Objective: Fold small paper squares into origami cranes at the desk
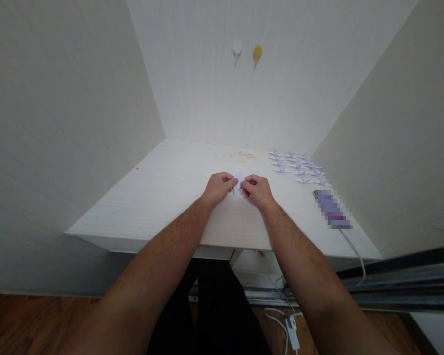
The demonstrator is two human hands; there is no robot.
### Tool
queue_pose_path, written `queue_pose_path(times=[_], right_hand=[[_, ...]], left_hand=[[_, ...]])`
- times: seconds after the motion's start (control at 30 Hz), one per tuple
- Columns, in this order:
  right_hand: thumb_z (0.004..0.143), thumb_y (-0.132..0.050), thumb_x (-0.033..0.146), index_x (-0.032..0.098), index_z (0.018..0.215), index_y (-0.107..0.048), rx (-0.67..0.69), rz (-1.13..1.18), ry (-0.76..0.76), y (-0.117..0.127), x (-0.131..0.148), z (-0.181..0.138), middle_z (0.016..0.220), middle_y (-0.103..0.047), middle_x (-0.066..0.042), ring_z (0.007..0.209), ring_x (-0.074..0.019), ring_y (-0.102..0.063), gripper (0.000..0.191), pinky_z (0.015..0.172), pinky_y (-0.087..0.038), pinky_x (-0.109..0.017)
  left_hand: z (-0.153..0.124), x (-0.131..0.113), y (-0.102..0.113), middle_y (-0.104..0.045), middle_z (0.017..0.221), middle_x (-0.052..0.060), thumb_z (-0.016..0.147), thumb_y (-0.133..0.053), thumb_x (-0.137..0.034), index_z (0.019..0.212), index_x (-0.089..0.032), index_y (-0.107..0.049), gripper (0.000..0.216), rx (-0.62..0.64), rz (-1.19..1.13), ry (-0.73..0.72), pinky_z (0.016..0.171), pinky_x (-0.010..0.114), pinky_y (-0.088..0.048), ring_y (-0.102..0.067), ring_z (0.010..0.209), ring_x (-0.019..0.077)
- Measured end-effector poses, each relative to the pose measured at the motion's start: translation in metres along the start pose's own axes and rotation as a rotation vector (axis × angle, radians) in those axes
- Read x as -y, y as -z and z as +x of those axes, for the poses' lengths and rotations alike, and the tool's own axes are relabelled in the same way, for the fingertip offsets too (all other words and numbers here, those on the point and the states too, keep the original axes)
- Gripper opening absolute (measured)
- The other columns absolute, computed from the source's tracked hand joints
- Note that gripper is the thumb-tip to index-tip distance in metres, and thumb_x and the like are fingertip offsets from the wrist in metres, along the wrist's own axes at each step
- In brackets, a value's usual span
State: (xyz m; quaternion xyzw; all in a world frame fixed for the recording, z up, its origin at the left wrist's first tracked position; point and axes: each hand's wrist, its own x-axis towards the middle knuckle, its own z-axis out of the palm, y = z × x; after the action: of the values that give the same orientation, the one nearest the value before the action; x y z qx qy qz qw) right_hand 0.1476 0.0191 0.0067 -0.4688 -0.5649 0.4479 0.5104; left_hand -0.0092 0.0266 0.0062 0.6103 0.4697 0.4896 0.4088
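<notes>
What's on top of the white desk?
Origami cranes, brownish marks and a pixelated device with cable. The left hand and right hand hold paper over the desk; whatever hands and forearms cover can't be seen.

Apparently a home, desk point(163, 192) between close walls point(66, 98), yellow hook point(257, 52), wooden floor point(33, 325)

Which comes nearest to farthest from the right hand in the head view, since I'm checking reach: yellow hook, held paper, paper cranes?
1. Held paper: just left.
2. Paper cranes: right, on the table.
3. Yellow hook: up on the wall.
</notes>
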Motion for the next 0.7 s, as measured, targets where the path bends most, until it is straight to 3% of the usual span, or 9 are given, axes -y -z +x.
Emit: queue_pose_path(times=[0.7], right_hand=[[0.065,-0.067,0.029,0.017,0.061,-0.059,0.022,0.006,0.012,0.0004,-0.0006,-0.0004,0.048,-0.056,0.003,0.041,-0.0087,-0.045,0.015,0.041,-0.033,-0.022]], left_hand=[[-0.0019,-0.0041,0.0003,-0.059,0.053,-0.001,0.07,-0.066,-0.032,0.064,-0.015,-0.061,0.018,0.018,-0.015,0.037,0.051,0.022,-0.04,-0.05,0.048,0.0092]])
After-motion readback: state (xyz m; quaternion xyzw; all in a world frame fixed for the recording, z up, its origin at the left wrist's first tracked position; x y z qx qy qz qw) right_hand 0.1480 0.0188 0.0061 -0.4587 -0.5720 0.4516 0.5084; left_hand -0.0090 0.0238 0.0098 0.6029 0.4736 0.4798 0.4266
